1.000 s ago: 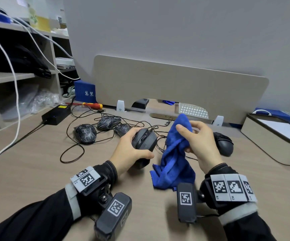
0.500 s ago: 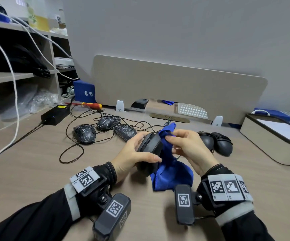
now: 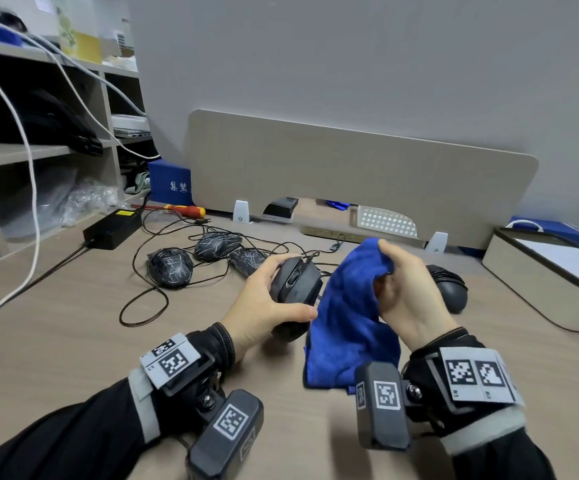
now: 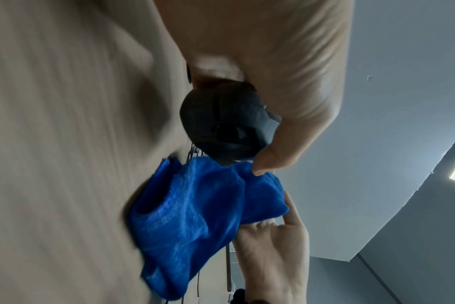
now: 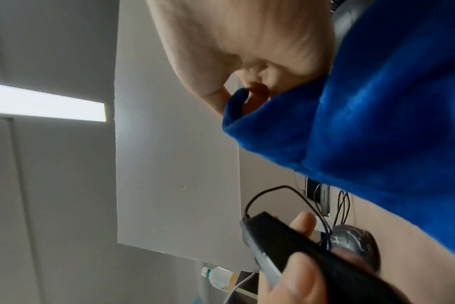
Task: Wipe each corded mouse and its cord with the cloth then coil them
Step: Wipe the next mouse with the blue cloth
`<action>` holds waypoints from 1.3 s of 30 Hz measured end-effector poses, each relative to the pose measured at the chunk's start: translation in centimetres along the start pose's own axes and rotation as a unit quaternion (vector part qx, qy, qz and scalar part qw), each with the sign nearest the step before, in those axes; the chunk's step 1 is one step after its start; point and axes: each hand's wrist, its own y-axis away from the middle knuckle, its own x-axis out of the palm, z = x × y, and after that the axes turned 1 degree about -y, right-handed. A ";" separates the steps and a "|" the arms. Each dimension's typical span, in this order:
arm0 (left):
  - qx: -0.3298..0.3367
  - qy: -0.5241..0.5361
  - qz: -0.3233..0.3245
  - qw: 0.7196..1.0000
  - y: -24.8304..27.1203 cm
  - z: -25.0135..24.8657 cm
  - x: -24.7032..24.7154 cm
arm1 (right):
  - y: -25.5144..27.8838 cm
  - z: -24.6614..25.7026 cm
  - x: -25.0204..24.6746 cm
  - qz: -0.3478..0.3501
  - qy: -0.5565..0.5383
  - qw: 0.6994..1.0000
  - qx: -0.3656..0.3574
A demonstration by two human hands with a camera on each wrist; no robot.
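My left hand grips a black corded mouse just above the desk, thumb along its near side; the mouse also fills the left wrist view and shows side-on as the black mouse in the right wrist view. My right hand pinches the top of a blue cloth, which hangs to the desk right beside the mouse. The cloth touches my left thumb. The mouse's cord runs back into a tangle. Three patterned black mice lie behind at the left.
Another black mouse sits right of my right hand. A black power brick, a red-yellow screwdriver and loose cords lie at the back left. A beige divider panel closes the back; a lidded box stands right.
My right hand pressed the cloth against the mouse half a second ago and has now lifted it up and away to the right. The left hand turned the mouse back upright.
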 end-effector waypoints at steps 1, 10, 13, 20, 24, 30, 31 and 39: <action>0.008 -0.013 -0.005 1.000 -0.1 0.1 0.0 | 0.1 0.0 0.2 0.025 0.005 0.999 0.023; 0.023 -0.133 0.020 0.991 -0.4 0.6 -0.2 | 1.2 -1.3 1.7 0.154 0.100 0.981 0.069; 0.029 -0.186 0.037 0.981 -0.4 0.7 -0.3 | 1.0 -2.3 1.7 0.144 0.135 0.979 0.051; 0.050 -0.244 0.075 0.966 -0.3 0.4 -0.4 | 1.1 -2.9 1.9 0.127 0.210 0.969 0.021; 0.053 -0.263 0.069 0.961 0.0 0.3 -0.2 | 1.2 -2.9 2.0 0.082 0.235 0.967 -0.052; 0.018 -0.136 0.080 0.987 0.3 -1.2 0.0 | 1.4 -1.9 1.5 0.138 0.347 0.923 -0.099; 0.002 -0.105 0.096 0.990 0.4 -1.5 -0.1 | 1.3 -1.8 1.3 0.148 0.353 0.920 -0.090; -0.074 0.097 0.152 0.981 0.0 -2.2 -0.6 | 1.1 -1.8 1.3 0.186 0.271 0.944 -0.044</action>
